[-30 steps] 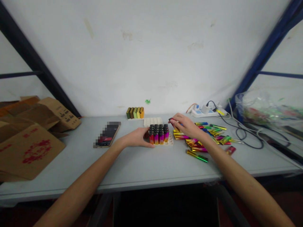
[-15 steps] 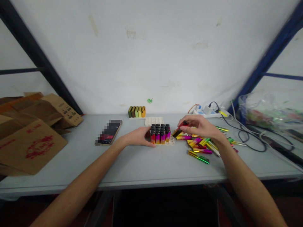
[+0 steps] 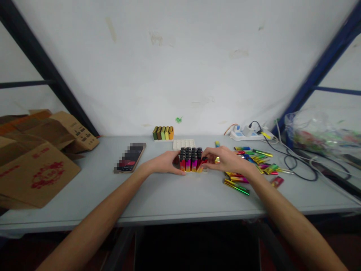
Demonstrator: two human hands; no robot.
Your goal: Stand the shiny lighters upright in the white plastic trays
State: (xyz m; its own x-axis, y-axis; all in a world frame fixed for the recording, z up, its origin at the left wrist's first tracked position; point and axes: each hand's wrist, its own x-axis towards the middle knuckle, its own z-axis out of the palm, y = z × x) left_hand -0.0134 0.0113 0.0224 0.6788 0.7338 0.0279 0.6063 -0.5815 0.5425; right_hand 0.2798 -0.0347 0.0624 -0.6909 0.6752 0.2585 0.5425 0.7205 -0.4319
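Note:
Several upright lighters (image 3: 191, 162) with black tops and red, purple and yellow bodies stand in rows in a white holder at the middle of the table. My left hand (image 3: 168, 162) grips the left side of this block, thumb at the front. My right hand (image 3: 217, 157) pinches a red lighter (image 3: 203, 162), tilted, at the block's right front corner. Loose shiny lighters (image 3: 262, 160) in green, yellow, purple and red lie in a pile to the right, partly behind my right hand. A green and gold lighter (image 3: 237, 187) lies nearest the front.
Behind the block are a white grid tray (image 3: 184, 144) and a set of green and yellow lighters (image 3: 163, 133). A phone (image 3: 131, 158) and cardboard boxes (image 3: 39, 169) are left. A power strip (image 3: 248, 134), cables and a plastic bag (image 3: 318, 128) are right.
My right hand has moved left from above the loose pile to the block, bringing the held lighter to its right front corner. My left hand has stayed put.

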